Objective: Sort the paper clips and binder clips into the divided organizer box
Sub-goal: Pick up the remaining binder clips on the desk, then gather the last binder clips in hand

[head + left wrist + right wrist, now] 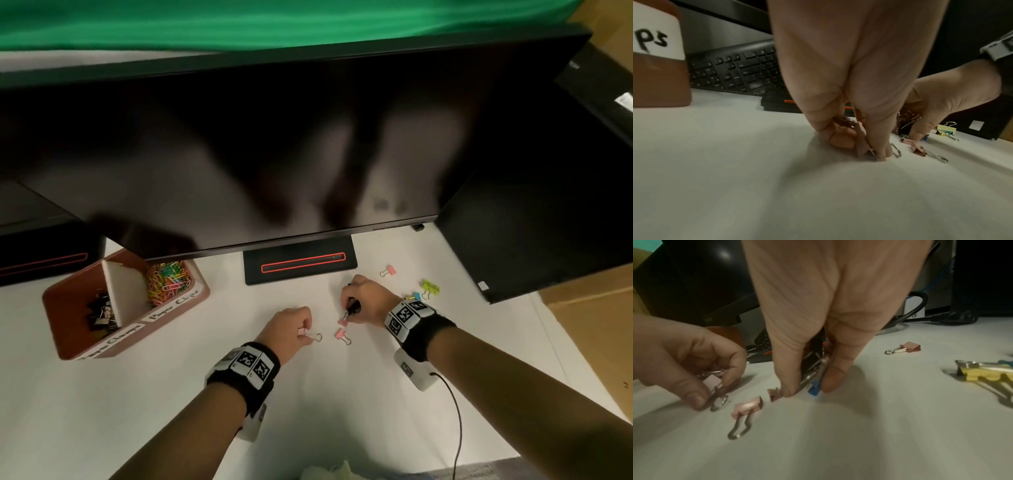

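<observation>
My left hand (304,333) pinches a pink binder clip (863,147) against the white table, its wire handle sticking out to the right. Close by on the right, my right hand (349,310) grips a bunch of black binder clips (354,307) plus a blue one (813,388), and a fingertip touches another pink clip (774,395). A loose pink clip (343,336) lies between the hands. The brown organizer box (68,346) stands at the left, with black binder clips (101,310) in its left compartment and coloured paper clips (168,279) in its right.
More clips lie right of my right hand: a pink one (388,271), a yellow one (430,287) and a blue one (416,296). A large monitor (274,154) overhangs the table on its stand (299,265). A keyboard (735,69) sits beneath it. A black box (531,240) stands at right.
</observation>
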Demonstrator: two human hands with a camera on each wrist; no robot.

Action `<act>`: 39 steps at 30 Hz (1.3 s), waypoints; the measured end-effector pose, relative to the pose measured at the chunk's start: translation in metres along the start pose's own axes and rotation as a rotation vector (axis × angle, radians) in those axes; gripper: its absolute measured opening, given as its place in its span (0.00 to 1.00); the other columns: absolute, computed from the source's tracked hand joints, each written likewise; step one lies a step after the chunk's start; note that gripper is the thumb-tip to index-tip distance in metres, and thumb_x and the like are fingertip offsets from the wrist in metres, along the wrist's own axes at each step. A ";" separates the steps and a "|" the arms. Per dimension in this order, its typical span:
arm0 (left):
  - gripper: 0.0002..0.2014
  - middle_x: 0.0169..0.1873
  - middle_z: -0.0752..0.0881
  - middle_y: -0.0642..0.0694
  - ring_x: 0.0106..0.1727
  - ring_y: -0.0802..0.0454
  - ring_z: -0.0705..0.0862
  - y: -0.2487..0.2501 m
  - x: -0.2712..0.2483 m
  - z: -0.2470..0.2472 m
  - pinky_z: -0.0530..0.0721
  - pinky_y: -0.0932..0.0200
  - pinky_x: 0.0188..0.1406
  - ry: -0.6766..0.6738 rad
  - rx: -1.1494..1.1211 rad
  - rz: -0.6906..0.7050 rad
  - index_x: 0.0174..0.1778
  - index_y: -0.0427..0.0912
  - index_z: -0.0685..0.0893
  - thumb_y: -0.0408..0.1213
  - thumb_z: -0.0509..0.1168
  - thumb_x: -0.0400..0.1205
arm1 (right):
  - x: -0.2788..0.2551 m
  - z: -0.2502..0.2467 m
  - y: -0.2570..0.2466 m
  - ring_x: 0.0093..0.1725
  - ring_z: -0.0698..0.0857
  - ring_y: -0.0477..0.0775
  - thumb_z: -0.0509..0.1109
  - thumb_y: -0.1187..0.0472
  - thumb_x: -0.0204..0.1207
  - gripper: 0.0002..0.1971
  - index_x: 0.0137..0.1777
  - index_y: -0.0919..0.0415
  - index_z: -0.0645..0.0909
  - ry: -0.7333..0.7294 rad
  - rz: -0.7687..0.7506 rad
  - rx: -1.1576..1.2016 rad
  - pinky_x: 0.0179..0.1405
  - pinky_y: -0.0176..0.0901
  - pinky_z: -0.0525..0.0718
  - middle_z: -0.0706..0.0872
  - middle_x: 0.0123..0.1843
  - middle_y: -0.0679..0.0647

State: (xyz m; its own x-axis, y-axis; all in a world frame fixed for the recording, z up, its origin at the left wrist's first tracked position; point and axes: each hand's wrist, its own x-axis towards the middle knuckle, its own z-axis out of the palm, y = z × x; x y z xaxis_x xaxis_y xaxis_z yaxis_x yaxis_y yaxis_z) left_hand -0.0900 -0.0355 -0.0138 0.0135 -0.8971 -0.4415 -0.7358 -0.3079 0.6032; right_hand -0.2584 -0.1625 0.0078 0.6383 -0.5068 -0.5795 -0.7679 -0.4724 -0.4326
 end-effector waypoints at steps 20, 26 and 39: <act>0.07 0.35 0.88 0.43 0.35 0.47 0.86 -0.135 -0.158 -0.175 0.85 0.64 0.36 0.654 -0.501 -0.460 0.42 0.40 0.86 0.40 0.70 0.77 | 0.053 0.009 -0.267 0.55 0.81 0.54 0.77 0.65 0.68 0.09 0.49 0.58 0.87 0.128 -0.619 0.188 0.59 0.40 0.79 0.82 0.56 0.56; 0.31 0.54 0.83 0.46 0.57 0.49 0.83 -0.152 -0.175 -0.211 0.78 0.54 0.60 0.549 -0.908 -0.460 0.68 0.41 0.75 0.63 0.51 0.80 | 0.092 0.037 -0.352 0.66 0.77 0.62 0.74 0.53 0.73 0.23 0.67 0.56 0.77 0.073 -0.516 0.256 0.66 0.53 0.79 0.80 0.64 0.61; 0.14 0.56 0.79 0.53 0.53 0.61 0.81 -0.051 -0.099 -0.137 0.82 0.62 0.53 0.545 -0.319 0.065 0.59 0.54 0.78 0.39 0.67 0.79 | 0.021 0.003 -0.142 0.44 0.79 0.46 0.71 0.63 0.74 0.11 0.57 0.56 0.83 0.301 -0.375 0.210 0.51 0.36 0.77 0.79 0.52 0.50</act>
State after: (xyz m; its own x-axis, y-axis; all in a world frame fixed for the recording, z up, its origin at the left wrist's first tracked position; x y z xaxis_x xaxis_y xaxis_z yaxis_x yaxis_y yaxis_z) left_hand 0.0386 0.0261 0.0901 0.3798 -0.9239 -0.0467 -0.5100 -0.2513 0.8227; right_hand -0.1357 -0.1039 0.0547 0.8350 -0.5301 -0.1476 -0.4586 -0.5221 -0.7191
